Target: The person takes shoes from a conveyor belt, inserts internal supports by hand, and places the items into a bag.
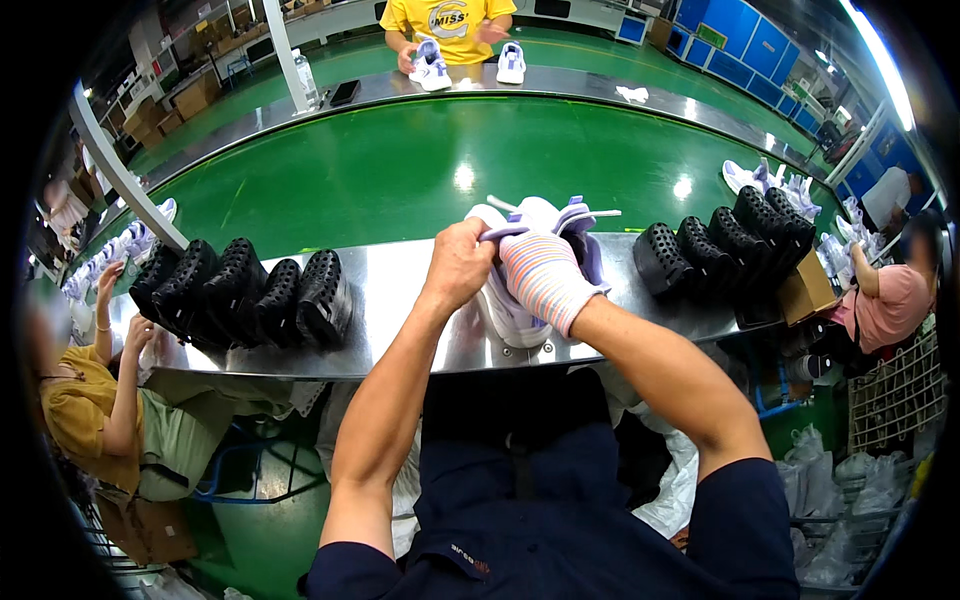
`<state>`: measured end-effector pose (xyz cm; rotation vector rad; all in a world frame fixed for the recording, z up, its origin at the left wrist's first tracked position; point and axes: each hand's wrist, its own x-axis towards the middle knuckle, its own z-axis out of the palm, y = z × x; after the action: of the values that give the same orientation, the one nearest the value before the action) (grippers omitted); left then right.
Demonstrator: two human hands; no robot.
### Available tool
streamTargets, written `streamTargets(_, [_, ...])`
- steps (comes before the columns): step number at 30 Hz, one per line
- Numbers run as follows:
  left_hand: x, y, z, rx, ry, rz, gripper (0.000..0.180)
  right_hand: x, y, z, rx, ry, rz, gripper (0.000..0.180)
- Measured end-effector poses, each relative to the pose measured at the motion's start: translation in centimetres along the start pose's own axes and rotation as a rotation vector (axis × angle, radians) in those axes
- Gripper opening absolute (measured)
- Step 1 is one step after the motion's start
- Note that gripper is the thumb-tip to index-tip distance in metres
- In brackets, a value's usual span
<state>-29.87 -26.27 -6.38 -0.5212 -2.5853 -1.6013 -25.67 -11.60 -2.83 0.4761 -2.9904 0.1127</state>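
Note:
A white and lavender sneaker (pixel 512 322) is in front of me at the near edge of the metal bench, its sole toward the edge. My left hand (pixel 460 265), bare, is closed with thumb and fingers pinching the sneaker's lavender upper edge. Over its opening lies my right hand (pixel 545 272), in a striped knitted glove; it grips the shoe, though its fingertips are hidden. Lavender lining and a white lace (pixel 598 213) show just beyond the glove. Whether a second sneaker lies behind cannot be made out.
Black perforated shoe-shaped pieces stand in rows at left (pixel 238 285) and right (pixel 722 240). Beyond the bench runs a green belt (pixel 370 160). A person in yellow (pixel 450 20) handles sneakers across it. Others sit at both sides. A cardboard box (pixel 805 288) is at right.

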Motion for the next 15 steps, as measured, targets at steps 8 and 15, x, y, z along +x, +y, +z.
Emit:
streamTargets(8, [-1.8, -1.6, -0.4, -0.006, 0.119, -0.068, 0.055, -2.1, 0.2, 2.6, 0.194, 0.497, 0.181, 0.022])
streamTargets(15, [-3.0, 2.6, 0.2, 0.229, -0.137, -0.305, 0.086, 0.1, 0.7, -1.3, 0.258, -0.138, 0.424, 0.03])
